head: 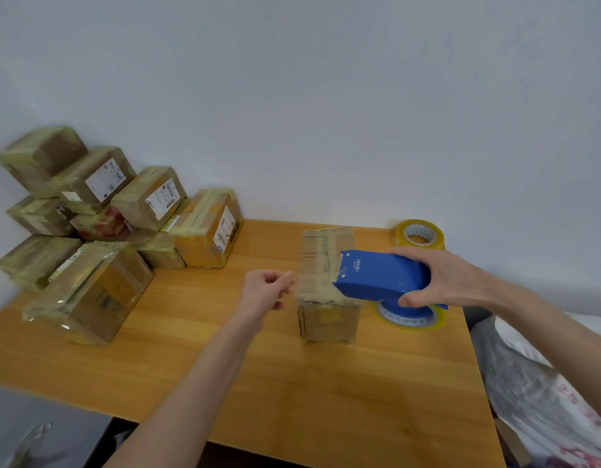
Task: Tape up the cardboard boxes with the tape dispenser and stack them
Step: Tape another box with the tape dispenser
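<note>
At the fingers of the right hand, which grasp the blue tape dispenser, a cardboard box on the bench gets its tape. The left hand curls just beside it; whether it pinches tape is unclear. Well beyond it, the taped boxes sit stacked; this one apparently remains.

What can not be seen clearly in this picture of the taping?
Head view only:
- Whether the left hand pinches tape: too transparent to see.
- The roll in the tape dispenser: mostly hidden by the right hand.
- Labels on the stacked boxes: print too small.
- Grey object at bottom left: cut off by the edge.
</note>
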